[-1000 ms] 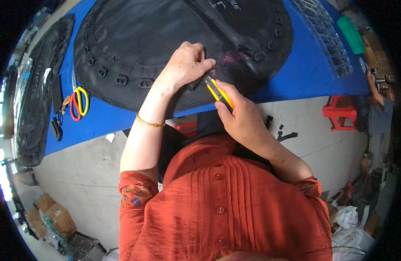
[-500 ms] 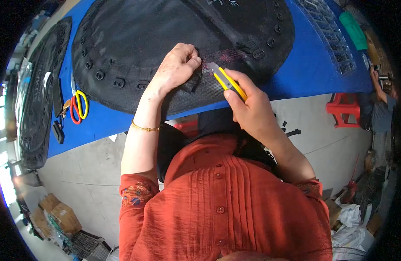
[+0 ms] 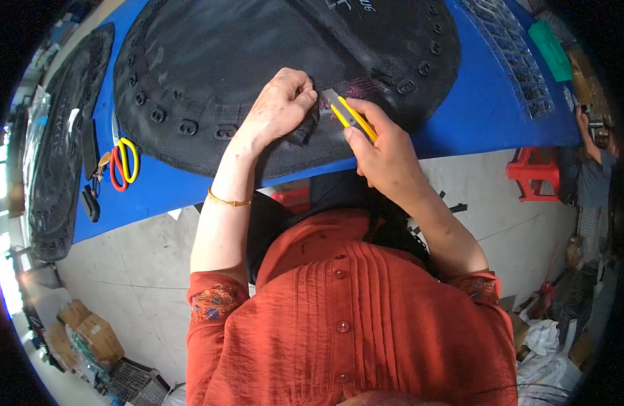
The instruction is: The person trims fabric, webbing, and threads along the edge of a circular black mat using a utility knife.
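Observation:
A large round black mesh mat with plastic buckles along its rim lies on the blue table. On its near part rests my left hand, its fingers closed in a pinch on a black fabric strip that shows under the hand. My right hand grips a yellow and grey utility knife. The knife's blade is out and points at the mat just right of my left fingertips. Pink threads mark the mat near the blade; whether the blade touches it, I cannot tell.
Scissors with red and yellow handles lie left of the mat, near a long black piece. A clear compartment tray and a green container are at the right. A red stool stands on the floor; another person's arm shows far right.
The mat and my left hand have shifted slightly to the right. The knife has moved a little to the left, closer to my left fingers.

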Motion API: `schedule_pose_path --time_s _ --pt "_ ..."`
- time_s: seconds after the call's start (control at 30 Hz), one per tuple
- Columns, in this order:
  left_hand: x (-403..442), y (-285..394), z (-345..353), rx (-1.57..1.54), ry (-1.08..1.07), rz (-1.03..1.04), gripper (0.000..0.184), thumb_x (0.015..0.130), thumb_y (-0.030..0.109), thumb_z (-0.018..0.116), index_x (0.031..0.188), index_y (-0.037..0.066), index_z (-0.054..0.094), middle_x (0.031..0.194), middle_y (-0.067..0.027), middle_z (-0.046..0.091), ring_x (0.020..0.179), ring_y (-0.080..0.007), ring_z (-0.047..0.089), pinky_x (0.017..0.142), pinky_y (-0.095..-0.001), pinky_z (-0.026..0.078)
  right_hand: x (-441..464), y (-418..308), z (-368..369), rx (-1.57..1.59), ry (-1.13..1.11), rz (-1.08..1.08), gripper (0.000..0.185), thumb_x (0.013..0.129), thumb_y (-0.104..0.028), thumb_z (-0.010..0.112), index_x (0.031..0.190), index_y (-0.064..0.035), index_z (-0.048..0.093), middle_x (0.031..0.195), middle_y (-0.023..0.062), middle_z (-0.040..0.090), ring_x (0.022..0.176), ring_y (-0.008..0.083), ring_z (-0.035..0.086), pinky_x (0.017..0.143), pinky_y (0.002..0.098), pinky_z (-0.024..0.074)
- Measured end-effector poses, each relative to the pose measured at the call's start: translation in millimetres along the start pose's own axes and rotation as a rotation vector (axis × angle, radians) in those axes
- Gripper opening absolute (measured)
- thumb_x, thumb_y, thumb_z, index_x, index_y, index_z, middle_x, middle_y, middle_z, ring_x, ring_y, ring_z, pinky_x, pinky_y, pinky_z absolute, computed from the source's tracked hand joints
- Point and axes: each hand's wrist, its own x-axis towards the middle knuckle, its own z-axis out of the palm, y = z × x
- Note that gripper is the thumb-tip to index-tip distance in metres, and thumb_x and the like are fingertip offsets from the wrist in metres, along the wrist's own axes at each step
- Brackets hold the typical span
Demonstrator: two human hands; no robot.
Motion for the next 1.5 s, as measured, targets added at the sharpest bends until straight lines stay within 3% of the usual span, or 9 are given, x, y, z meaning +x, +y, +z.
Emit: schedule_pose_path --time_s 0.1,0.23,0.3,0.43,0.5,0.63,0.73,1.47,1.5 --pt "0.4 -1.7 0.8 -0.002 0.004 0.014 0.017 0.094 0.016 0.069 0.096 -0.001 0.066 0.103 -0.0181 0.063 0.098 -0.0338 0.063 0.087 -0.0407 0.050 1.9 4.4 3.6 -0.014 0.007 0.013 0.041 0.100 -0.016 0.062 0.140 -0.0103 0.059 0.078 0.0067 0.067 0.053 0.0117 0.061 0.046 0.0290 0.0504" --pt "-0.6 0.7 0.0 -0.013 0.003 -0.001 0.016 0.094 0.015 0.068 0.096 -0.001 0.066 0.103 -0.0189 0.063 0.100 -0.0348 0.063 0.089 -0.0413 0.051 1.1 -0.2 4.5 0.007 -0.011 -0.002 0.040 0.100 -0.016 0.063 0.139 -0.0096 0.060 0.078 0.0066 0.067 0.053 0.0111 0.061 0.046 0.0292 0.0497" --pt "-0.2 0.9 0.6 -0.012 0.006 -0.001 0.016 0.094 0.015 0.068 0.096 -0.001 0.066 0.104 -0.0191 0.063 0.100 -0.0348 0.063 0.089 -0.0413 0.051 1.2 -0.4 5.1 -0.029 -0.015 -0.055 0.038 0.097 -0.015 0.064 0.132 -0.0030 0.059 0.108 0.0294 0.070 0.102 0.0476 0.068 0.084 0.0493 0.0563" --pt "-1.1 0.9 0.1 -0.010 0.012 0.004 0.016 0.094 0.014 0.068 0.096 -0.001 0.066 0.103 -0.0191 0.063 0.099 -0.0351 0.063 0.088 -0.0415 0.051 -1.6 2.6 7.6 -0.034 -0.038 -0.071 0.037 0.096 -0.014 0.064 0.131 -0.0015 0.059 0.105 0.0304 0.070 0.099 0.0489 0.068 0.082 0.0510 0.0564" --pt "-1.1 0.3 -0.3 -0.006 0.012 0.011 0.016 0.094 0.014 0.068 0.096 -0.001 0.066 0.102 -0.0188 0.063 0.099 -0.0349 0.063 0.088 -0.0414 0.051 -5.5 5.5 8.3 -0.035 -0.039 -0.083 0.041 0.099 -0.014 0.063 0.139 -0.0073 0.060 0.080 0.0074 0.067 0.054 0.0104 0.058 0.054 0.0305 0.0510" --pt "-1.6 0.3 -0.7 -0.022 0.013 0.001 0.016 0.093 0.014 0.068 0.094 -0.002 0.065 0.099 -0.0179 0.063 0.097 -0.0343 0.063 0.086 -0.0412 0.050 -16.8 2.7 6.9 -0.085 -0.055 -0.071 0.041 0.099 -0.013 0.063 0.139 -0.0065 0.059 0.089 0.0140 0.072 0.067 0.0200 0.070 0.065 0.0348 0.0558" --pt "-1.8 0.1 -1.8 0.000 0.010 0.001 0.016 0.093 0.014 0.068 0.092 -0.002 0.064 0.098 -0.0180 0.062 0.096 -0.0337 0.063 0.086 -0.0407 0.050 -31.3 -9.1 3.6 -0.075 -0.118 -0.061 0.042 0.098 -0.012 0.063 0.139 -0.0036 0.057 0.122 0.0272 0.070 0.118 0.0405 0.067 0.094 0.0416 0.0544" --pt "1.4 2.6 -1.4 0.015 0.003 -0.050 0.015 0.092 0.013 0.069 0.090 -0.001 0.062 0.101 -0.0173 0.064 0.096 -0.0320 0.064 0.085 -0.0399 0.051 -29.2 2.3 -3.9 0.021 -0.129 -0.099 0.040 0.097 -0.011 0.063 0.134 0.0009 0.057 0.121 0.0283 0.069 0.112 0.0449 0.067 0.092 0.0470 0.0562" --pt "0.9 0.0 -0.2 -0.027 0.018 -0.042 0.015 0.092 0.013 0.069 0.090 -0.001 0.062 0.102 -0.0168 0.064 0.096 -0.0312 0.064 0.086 -0.0389 0.051 -27.1 5.5 -3.4 -0.001 -0.068 -0.166 0.041 0.099 -0.011 0.063 0.138 -0.0010 0.056 0.116 0.0223 0.071 0.101 0.0321 0.070 0.086 0.0393 0.0564"
